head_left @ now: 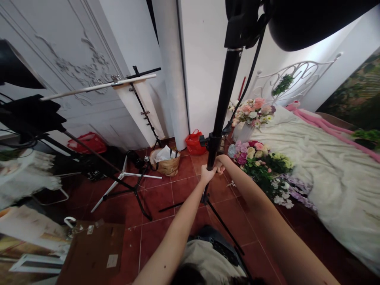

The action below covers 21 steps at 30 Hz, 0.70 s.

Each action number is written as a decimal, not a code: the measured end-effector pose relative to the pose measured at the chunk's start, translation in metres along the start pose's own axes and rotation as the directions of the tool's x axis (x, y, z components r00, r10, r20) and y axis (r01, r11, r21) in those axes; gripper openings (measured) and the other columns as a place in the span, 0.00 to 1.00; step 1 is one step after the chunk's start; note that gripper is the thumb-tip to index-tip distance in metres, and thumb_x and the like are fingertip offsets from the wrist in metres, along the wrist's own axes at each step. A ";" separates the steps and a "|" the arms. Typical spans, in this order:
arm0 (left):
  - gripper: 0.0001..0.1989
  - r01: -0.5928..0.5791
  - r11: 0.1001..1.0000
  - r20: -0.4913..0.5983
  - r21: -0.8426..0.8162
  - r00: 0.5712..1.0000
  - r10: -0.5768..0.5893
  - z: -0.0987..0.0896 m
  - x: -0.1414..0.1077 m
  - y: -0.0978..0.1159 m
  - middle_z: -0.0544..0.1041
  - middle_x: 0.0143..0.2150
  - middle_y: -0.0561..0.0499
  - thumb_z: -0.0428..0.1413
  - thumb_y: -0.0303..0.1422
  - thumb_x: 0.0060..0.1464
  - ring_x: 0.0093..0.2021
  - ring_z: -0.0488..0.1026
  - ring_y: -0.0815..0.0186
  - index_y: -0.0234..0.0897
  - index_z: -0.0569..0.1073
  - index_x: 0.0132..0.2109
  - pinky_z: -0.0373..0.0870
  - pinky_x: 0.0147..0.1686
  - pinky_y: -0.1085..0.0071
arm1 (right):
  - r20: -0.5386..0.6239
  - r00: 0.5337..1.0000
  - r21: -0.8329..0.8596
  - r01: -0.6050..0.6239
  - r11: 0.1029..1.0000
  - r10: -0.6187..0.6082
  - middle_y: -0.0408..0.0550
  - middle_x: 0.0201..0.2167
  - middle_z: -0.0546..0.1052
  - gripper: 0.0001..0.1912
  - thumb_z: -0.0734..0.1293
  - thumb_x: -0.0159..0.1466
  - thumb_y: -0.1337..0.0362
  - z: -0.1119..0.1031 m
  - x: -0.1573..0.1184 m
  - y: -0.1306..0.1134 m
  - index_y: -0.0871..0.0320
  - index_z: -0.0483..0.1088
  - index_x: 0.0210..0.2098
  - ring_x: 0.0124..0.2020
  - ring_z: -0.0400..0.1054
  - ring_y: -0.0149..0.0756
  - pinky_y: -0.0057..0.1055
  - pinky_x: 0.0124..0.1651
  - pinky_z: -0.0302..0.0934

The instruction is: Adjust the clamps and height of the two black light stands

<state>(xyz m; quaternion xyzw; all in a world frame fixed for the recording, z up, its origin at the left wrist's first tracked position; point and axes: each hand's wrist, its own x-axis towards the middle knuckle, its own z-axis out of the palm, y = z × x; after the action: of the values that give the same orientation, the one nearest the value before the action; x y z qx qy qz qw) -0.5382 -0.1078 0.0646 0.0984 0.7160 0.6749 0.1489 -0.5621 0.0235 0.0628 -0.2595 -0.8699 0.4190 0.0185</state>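
Observation:
A black light stand (223, 99) rises in front of me, tilted a little to the right towards its top. My left hand (208, 173) is wrapped round its pole below the clamp knob (203, 141). Close beside it, my right hand (221, 163) curls against the same pole from the right, its fingers partly hidden. At the top the stand carries a large black lamp head (299, 23), cut off by the frame edge. A black cable (252, 69) hangs along the pole. Thin black legs (225, 227) spread over the floor near my body.
Flower bunches (261, 162) and a bed with a pale cover (335, 170) lie to the right. Ahead are a red bag (196, 142) and a woven bag (169, 164). Other stands (130, 182) and a cardboard box (95, 249) are at left, on red tiles (157, 198).

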 end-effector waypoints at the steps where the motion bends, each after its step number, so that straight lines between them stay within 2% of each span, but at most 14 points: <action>1: 0.14 0.002 1.000 0.006 0.001 1.000 -0.002 -0.001 -0.001 0.001 0.63 0.16 0.56 0.62 0.33 0.34 0.21 0.62 0.73 0.33 0.64 0.16 0.55 0.20 0.78 | 0.056 0.998 0.011 -0.042 0.999 0.042 0.45 0.14 0.71 0.10 0.66 0.52 0.69 -0.001 0.000 0.003 0.67 0.67 0.16 0.18 0.64 0.24 0.25 0.27 0.60; 3: 0.13 -0.003 1.000 0.018 0.007 1.000 0.003 -0.002 -0.001 0.001 0.64 0.16 0.56 0.61 0.31 0.35 0.21 0.62 0.74 0.32 0.64 0.16 0.55 0.21 0.78 | 0.180 0.978 0.016 -0.109 0.994 0.104 0.43 0.12 0.70 0.08 0.69 0.48 0.71 -0.005 -0.004 0.010 0.65 0.66 0.16 0.16 0.63 0.24 0.24 0.25 0.60; 6: 0.11 -0.013 1.000 0.039 0.011 0.999 0.012 -0.003 -0.002 0.000 0.64 0.17 0.56 0.60 0.30 0.36 0.20 0.61 0.74 0.33 0.65 0.17 0.56 0.21 0.78 | 0.293 0.948 0.070 -0.155 0.985 0.128 0.41 0.11 0.69 0.08 0.70 0.41 0.76 -0.011 -0.015 0.022 0.63 0.66 0.16 0.16 0.63 0.27 0.25 0.24 0.60; 9: 0.10 -0.016 1.000 0.082 0.023 0.997 0.014 -0.005 -0.002 -0.004 0.64 0.16 0.56 0.59 0.30 0.37 0.19 0.61 0.75 0.33 0.66 0.18 0.55 0.21 0.78 | 0.322 0.941 0.167 -0.159 0.973 0.099 0.40 0.13 0.69 0.08 0.69 0.41 0.78 -0.010 -0.032 0.033 0.63 0.66 0.19 0.17 0.65 0.29 0.25 0.24 0.60; 11: 0.09 -0.026 0.999 0.107 0.034 0.994 0.022 -0.005 -0.001 -0.008 0.65 0.17 0.56 0.58 0.30 0.39 0.20 0.62 0.74 0.33 0.67 0.19 0.56 0.22 0.77 | 0.280 0.957 0.248 -0.150 0.957 0.077 0.40 0.16 0.71 0.07 0.67 0.45 0.76 -0.005 -0.046 0.041 0.62 0.66 0.23 0.20 0.66 0.29 0.24 0.26 0.61; 16: 0.06 -0.096 0.995 0.076 0.022 0.993 0.094 -0.005 0.004 -0.016 0.71 0.24 0.52 0.59 0.31 0.39 0.26 0.68 0.71 0.33 0.70 0.24 0.63 0.28 0.76 | 0.142 0.985 0.465 -0.150 0.873 0.094 0.45 0.32 0.75 0.06 0.62 0.57 0.67 0.026 -0.095 0.059 0.58 0.63 0.35 0.26 0.71 0.28 0.25 0.31 0.65; 18: 0.08 -0.093 0.996 0.070 0.015 0.993 0.092 -0.005 0.005 -0.017 0.72 0.25 0.51 0.61 0.33 0.39 0.27 0.69 0.70 0.33 0.71 0.26 0.64 0.29 0.75 | 0.149 0.981 0.562 -0.189 0.805 0.127 0.47 0.37 0.76 0.08 0.63 0.58 0.64 0.044 -0.122 0.068 0.57 0.63 0.37 0.27 0.72 0.29 0.27 0.31 0.67; 21: 0.11 -0.058 0.998 0.086 0.022 0.995 0.056 -0.007 0.004 -0.015 0.71 0.23 0.51 0.62 0.37 0.40 0.25 0.68 0.70 0.33 0.72 0.25 0.63 0.28 0.74 | 0.209 0.961 0.663 -0.275 0.696 0.180 0.50 0.38 0.77 0.10 0.65 0.57 0.62 0.077 -0.172 0.083 0.57 0.64 0.38 0.28 0.73 0.30 0.29 0.32 0.67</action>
<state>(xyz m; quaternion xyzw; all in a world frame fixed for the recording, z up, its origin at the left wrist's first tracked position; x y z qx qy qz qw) -0.5435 -0.1136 0.0491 0.1491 0.7143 0.6651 0.1588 -0.3962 -0.0691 -0.0166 -0.3123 -0.6133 0.7254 0.0053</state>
